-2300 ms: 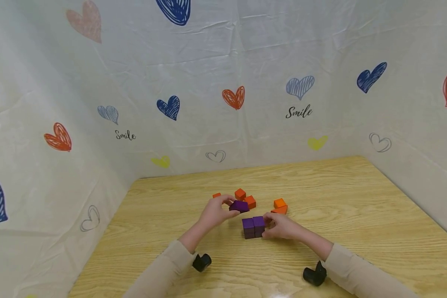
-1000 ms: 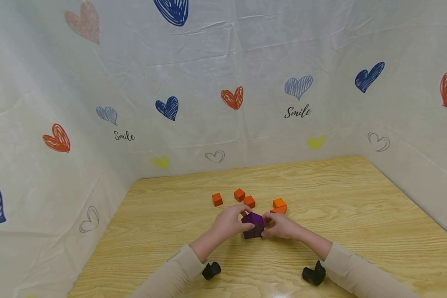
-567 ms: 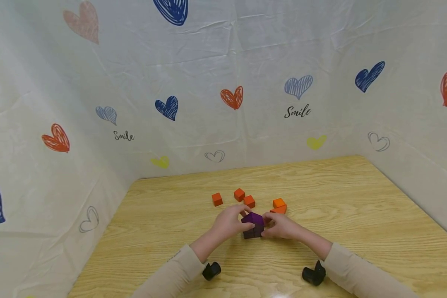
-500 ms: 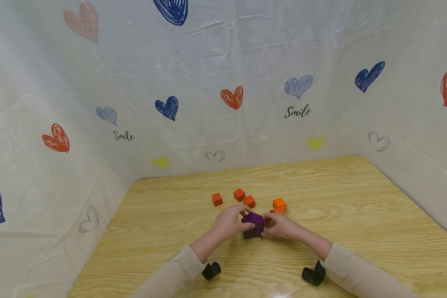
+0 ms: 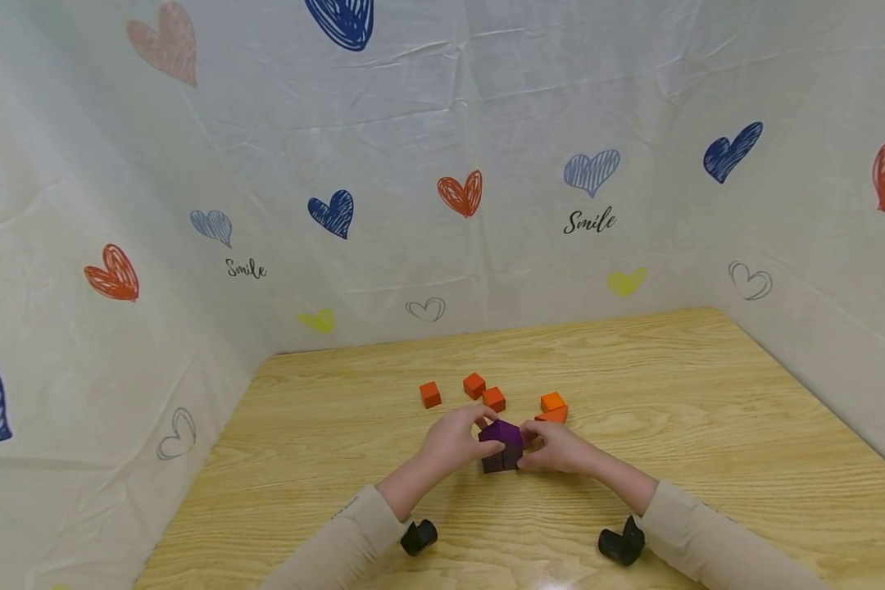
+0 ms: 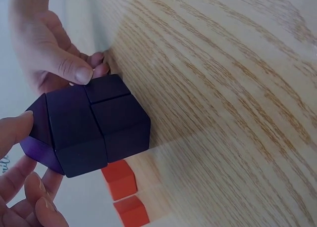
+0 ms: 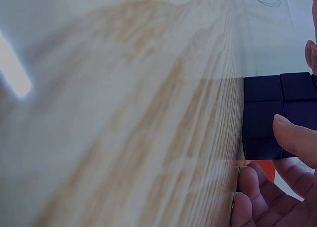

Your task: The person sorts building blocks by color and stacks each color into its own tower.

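Observation:
My left hand (image 5: 450, 438) pinches a purple triangular prism block (image 5: 500, 431) against the top of a small stack of purple blocks (image 5: 493, 465). In the left wrist view, the prism (image 6: 40, 133) lies flush along one face of a longer dark purple block (image 6: 77, 130), which borders two cubes (image 6: 124, 130). My right hand (image 5: 556, 447) grips the stack's lower right side. In the right wrist view its thumb lies on one face of a low purple block (image 7: 260, 130), with curled fingers on the other side. The stack stands upright on the table.
Behind the stack on the wooden table (image 5: 324, 426) lie several loose orange-red cubes (image 5: 430, 395). To the right, an orange cube (image 5: 552, 402) is by an orange wedge-like block (image 5: 553, 415). A white curtain with printed hearts (image 5: 383, 270) surrounds the table's back and sides.
From the earliest frame, my left hand has brought the prism toward me and rightward, down onto the purple stack. Over the last second both hands have stayed still. The right hand has kept its place.

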### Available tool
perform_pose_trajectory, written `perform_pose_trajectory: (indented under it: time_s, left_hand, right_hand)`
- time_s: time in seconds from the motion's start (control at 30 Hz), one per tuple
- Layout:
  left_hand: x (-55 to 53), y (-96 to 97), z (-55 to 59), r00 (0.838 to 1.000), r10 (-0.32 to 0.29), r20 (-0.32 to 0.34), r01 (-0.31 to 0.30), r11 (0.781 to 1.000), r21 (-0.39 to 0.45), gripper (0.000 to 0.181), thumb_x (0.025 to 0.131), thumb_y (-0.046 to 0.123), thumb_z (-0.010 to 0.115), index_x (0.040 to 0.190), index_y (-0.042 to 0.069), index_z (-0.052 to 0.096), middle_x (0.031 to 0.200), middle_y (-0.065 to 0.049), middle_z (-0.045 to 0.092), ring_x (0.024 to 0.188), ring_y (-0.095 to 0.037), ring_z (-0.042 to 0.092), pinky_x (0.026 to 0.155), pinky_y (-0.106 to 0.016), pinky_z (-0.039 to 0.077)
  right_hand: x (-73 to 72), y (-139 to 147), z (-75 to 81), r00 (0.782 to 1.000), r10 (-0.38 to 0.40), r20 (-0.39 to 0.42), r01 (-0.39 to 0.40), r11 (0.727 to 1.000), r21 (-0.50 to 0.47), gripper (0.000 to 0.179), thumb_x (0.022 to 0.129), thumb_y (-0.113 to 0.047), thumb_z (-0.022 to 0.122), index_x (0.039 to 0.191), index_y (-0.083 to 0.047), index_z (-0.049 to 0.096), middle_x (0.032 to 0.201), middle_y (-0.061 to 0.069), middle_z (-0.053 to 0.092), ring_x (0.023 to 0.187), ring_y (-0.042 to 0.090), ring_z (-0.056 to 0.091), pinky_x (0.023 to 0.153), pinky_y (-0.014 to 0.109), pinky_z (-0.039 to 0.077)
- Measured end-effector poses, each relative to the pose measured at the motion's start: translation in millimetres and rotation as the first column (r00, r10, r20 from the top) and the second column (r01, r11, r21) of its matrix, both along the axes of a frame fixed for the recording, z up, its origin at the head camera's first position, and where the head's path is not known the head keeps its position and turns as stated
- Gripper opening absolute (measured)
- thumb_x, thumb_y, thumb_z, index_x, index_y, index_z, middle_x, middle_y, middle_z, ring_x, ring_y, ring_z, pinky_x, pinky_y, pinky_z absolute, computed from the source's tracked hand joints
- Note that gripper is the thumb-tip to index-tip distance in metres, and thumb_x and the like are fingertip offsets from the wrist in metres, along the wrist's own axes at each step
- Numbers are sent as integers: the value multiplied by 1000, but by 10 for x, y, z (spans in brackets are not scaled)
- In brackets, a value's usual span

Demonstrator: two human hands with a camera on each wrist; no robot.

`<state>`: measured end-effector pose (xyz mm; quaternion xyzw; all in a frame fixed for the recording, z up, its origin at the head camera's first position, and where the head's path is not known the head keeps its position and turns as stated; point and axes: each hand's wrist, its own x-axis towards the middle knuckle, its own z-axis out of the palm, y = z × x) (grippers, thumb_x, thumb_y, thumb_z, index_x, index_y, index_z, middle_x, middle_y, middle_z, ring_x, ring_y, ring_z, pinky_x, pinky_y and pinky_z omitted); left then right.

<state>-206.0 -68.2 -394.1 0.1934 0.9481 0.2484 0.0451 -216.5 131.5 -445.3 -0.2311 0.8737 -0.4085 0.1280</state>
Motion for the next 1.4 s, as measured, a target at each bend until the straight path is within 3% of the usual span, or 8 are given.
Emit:
perform_pose_trajectory:
  time_s: [0.4,0.67,0.87,1.03,1.27,1.4]
  left_hand:
    - [15,-9,-3,1000,-5,-7,5,1000,0,40,77,33,74,111,16,62,97,0,64,80,-14,57,63,-25,44]
    - [-19,-126,6,997,46,60,-54,988,146,47,82,43,65,120,16,58,105,-3,64,85,-20,59,65,-31,46]
    - [-146,-274,41,997,76,-13,-70,969,237,33,89,32,59,115,12,60,101,-6,64,58,-15,49,53,-27,42]
    - [-268,-337,24,994,85,-66,-67,970,235,30,89,23,60,114,7,61,97,-8,65,67,-13,51,58,-26,42]
    - [-453,-320,-59,993,117,18,-118,966,232,37,88,18,61,122,5,57,104,-12,63,61,-16,49,55,-28,41]
    - [-561,-273,-127,994,101,30,-105,975,196,37,88,17,62,122,4,56,103,-11,64,75,-18,57,63,-29,45]
  right_hand:
    - [14,-3,14,1000,-2,12,3,1000,-10,30,76,-16,74,101,-6,60,94,3,61,88,20,56,78,38,47]
    - [15,37,101,1000,23,-15,-23,999,25,47,74,-8,74,115,1,54,99,9,59,85,21,57,73,36,49]
    - [-98,95,281,995,32,-90,-29,999,36,44,78,-1,68,117,7,51,102,18,59,84,25,59,73,35,50]
    - [-261,88,409,989,-23,-146,26,999,21,36,80,0,65,114,7,54,101,22,60,74,17,56,68,29,48]
    - [-517,2,445,983,-70,-168,76,997,32,31,83,-1,63,113,6,57,102,22,61,76,19,56,67,30,49]
    - [-643,-30,405,982,-57,-180,71,995,74,31,84,-3,62,113,6,58,102,21,61,83,25,59,71,34,50]
